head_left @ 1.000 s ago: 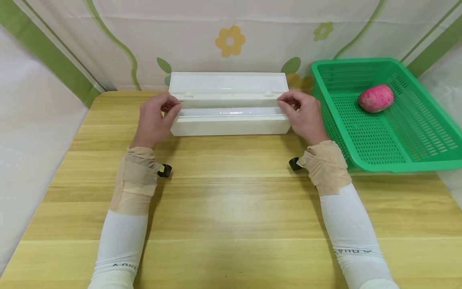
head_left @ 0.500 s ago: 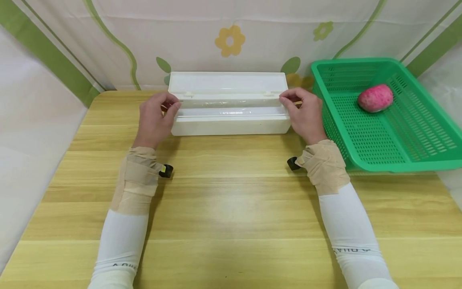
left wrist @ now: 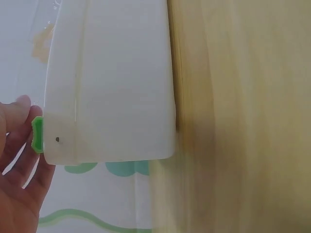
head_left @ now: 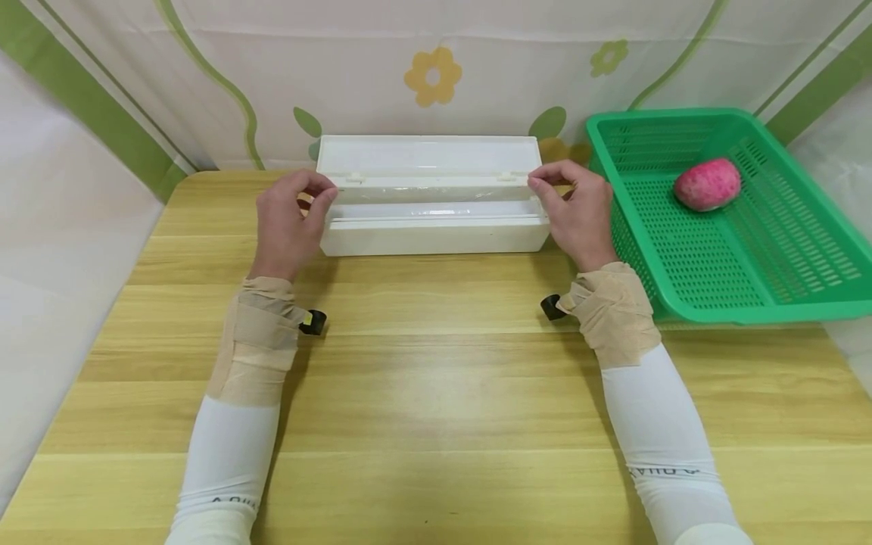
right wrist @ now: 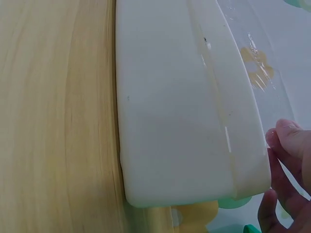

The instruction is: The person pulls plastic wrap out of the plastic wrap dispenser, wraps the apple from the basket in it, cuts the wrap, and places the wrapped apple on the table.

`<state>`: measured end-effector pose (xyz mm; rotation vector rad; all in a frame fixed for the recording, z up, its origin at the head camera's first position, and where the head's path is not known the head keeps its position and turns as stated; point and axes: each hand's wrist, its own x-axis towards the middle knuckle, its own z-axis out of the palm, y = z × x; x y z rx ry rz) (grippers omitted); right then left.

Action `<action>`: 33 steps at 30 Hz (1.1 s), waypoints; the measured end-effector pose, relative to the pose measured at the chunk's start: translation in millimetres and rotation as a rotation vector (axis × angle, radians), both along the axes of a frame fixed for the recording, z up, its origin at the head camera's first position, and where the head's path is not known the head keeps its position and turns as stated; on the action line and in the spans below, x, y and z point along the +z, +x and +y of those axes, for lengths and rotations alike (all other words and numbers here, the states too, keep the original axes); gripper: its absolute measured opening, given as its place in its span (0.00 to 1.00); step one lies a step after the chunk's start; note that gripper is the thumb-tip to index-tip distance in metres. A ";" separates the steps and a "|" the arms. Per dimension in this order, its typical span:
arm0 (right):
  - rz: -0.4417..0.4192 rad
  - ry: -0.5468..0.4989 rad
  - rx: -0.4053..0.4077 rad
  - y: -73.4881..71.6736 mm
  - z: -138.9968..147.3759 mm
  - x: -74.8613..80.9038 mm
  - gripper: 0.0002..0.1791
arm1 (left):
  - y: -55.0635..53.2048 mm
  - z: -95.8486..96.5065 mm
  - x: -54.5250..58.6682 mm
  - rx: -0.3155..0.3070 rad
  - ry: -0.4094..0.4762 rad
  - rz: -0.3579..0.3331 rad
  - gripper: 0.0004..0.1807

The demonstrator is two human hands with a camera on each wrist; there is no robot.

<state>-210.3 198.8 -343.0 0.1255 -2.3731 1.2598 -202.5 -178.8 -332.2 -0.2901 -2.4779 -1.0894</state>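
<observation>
While fingers (head_left: 323, 203) pinch clear film (right wrist: 260, 77), a white box (head_left: 436, 240) lies between them, lid (head_left: 429, 154) raised

Left hand (head_left: 289, 227) and right hand (head_left: 579, 216) each hold one end. Below them lies the table (head_left: 436, 393); right of the right fingers, a green basket (head_left: 783, 312) holds a pink tuber (head_left: 707, 185). Flowered cloth (head_left: 504, 83) hangs beyond them.

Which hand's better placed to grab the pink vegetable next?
Right hand, probably: beside the green basket holding the pink vegetable. Left hand is farther, across the white box. Both pinch clear film.
</observation>
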 end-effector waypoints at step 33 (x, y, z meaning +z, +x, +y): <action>0.065 -0.089 -0.002 5.3 0.9 16.3 0.11 | 9.8 4.8 20.8 0.029 0.042 0.081 0.11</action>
